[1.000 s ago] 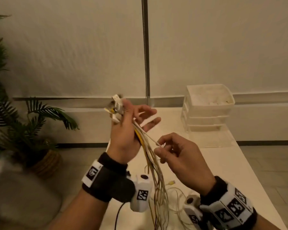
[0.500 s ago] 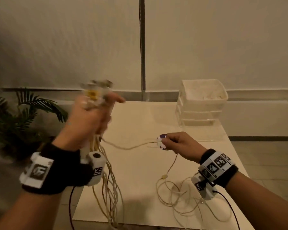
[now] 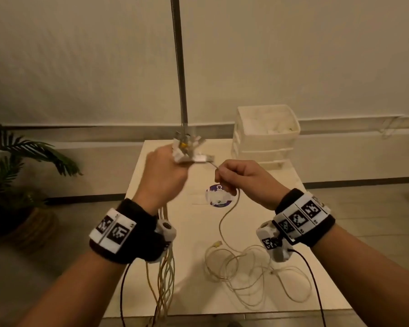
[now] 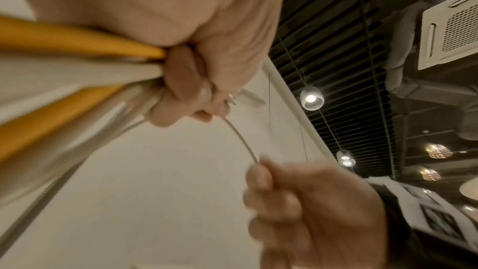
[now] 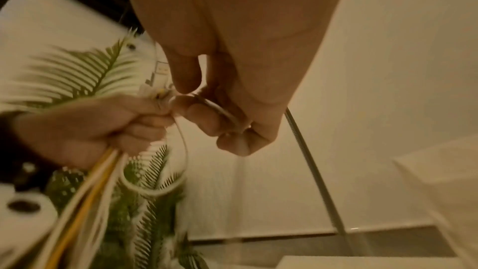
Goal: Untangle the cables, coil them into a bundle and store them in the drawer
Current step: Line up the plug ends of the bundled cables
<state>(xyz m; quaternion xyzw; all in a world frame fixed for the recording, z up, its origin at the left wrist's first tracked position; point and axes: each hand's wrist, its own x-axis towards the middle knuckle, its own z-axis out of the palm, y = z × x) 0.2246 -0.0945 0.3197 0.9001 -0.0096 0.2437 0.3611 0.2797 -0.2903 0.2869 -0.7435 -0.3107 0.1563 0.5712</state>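
Note:
My left hand [image 3: 168, 171] is raised above the table and grips a bunch of white and yellow cables [image 3: 165, 274] just below their plugs [image 3: 187, 147]; the strands hang past the table's front edge. In the left wrist view the fingers [image 4: 181, 93] curl tight round the cables [image 4: 64, 81]. My right hand [image 3: 243, 178] pinches one thin white cable [image 3: 227, 213] close to the plugs. That cable runs down to a loose tangle [image 3: 250, 272] on the table. The right wrist view shows the cable [image 5: 220, 109] lying across my curled fingers.
A white plastic drawer unit [image 3: 265, 135] stands at the back right of the white table [image 3: 194, 300], drawers shut. A round purple sticker [image 3: 219, 199] lies mid-table. A metal pole [image 3: 181, 67] rises behind. A potted palm [image 3: 12, 175] stands on the floor to the left.
My left hand swung right from the table's left side to the middle with the bunch. My right hand rose and came close to it, sliding up the thin cable toward the plugs.

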